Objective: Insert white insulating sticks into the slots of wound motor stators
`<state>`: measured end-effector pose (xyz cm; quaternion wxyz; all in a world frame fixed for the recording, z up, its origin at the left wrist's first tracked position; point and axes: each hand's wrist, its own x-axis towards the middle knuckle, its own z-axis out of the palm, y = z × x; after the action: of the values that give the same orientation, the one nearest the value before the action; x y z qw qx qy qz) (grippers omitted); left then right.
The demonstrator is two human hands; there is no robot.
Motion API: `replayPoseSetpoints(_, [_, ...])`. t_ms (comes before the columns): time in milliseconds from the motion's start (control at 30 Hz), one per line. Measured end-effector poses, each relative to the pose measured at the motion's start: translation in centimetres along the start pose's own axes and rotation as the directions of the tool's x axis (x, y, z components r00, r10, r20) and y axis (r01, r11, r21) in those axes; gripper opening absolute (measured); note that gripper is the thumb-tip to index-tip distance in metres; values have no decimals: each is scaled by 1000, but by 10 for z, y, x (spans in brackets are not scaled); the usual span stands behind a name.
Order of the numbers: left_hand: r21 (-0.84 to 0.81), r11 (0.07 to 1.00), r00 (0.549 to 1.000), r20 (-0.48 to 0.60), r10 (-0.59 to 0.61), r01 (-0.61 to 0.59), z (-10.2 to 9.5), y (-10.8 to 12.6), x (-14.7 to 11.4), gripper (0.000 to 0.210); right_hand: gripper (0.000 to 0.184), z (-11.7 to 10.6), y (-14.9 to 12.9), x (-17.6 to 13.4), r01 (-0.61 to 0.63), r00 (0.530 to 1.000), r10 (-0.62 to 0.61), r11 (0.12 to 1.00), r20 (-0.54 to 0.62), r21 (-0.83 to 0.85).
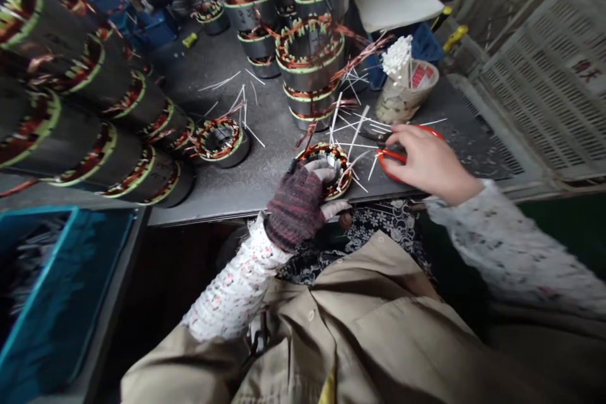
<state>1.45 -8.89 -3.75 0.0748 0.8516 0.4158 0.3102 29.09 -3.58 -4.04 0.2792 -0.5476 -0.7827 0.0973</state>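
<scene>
The left hand point(300, 199) grasps the copper-wound ring point(343, 165) near the edge of the surface point(274, 123); the right hand point(428, 161) touches red-handled scissors point(385, 166) — whether gripped, I cannot tell. Probably a trimming step — next calls for securing the handles.

Stator point(341, 184): ring-shaped, copper-wound, pale-green rim; open end upward, centre partly covered; at near edge of bench point(222, 192) | Scissors point(391, 154): red loop handles spread apart, partly covered; dark blades leftward; just right of stator.
</scene>
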Motion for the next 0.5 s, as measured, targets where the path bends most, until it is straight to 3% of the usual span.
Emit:
replayPoseSetpoints(33, [79,997,1000,20,-10,9,1,3,1,51,26,-3,20,3,-5,994,19,992,107,-123])
replayPoseSetpoints(100, [261,965,998,56,-9,-6,3,9,3,54,44,-5,50,11,14,977,48,960,210,-281])
replayPoseSetpoints(200, [405,912,993,121,12,-60,2,12,5,46,53,-6,62,18,98,976,-11,912,215,-399])
replayPoseSetpoints(300, [408,908,980,198,15,-96,-5,4,3,44,55,-10,44,15,130,978,-39,884,205,-449])
replayPoseSetpoints(500, [308,935,964,247,103,-178,-18,-18,-5,40,47,2,-14,6,220,970,-185,944,159,-245])
